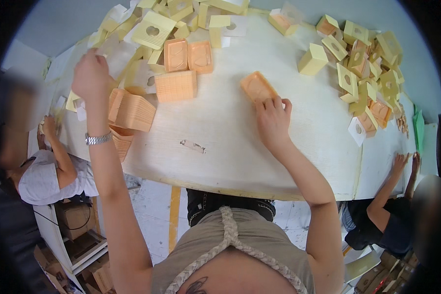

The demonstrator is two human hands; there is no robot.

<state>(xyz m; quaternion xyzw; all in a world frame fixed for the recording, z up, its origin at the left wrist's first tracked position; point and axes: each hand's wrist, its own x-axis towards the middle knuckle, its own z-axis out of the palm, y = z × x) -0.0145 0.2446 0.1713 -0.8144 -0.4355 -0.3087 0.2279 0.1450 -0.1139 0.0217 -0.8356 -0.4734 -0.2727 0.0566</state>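
The right hand [273, 120] has its fingers closed on the near end of a shallow orange tray [256, 85], which points away from it, ahead and slightly left, over the worktop [240, 152]. The left hand [90, 76] is raised, its fingers bent and blurred; whether it grips anything I cannot tell. A metal-banded watch [98, 139] circles the wrist below it. Just to the right of the left hand and nearer the body lies a stack of nested orange trays [134, 112]. Between the two hands are another orange stack [176, 86] and, just beyond that, two trays side by side [200, 57]. Yellow boxes [153, 30] pile up ahead and to the right of the left hand. Well to the right of the right hand sits a heap of yellow cartons [388, 45], some with orange trays inside.
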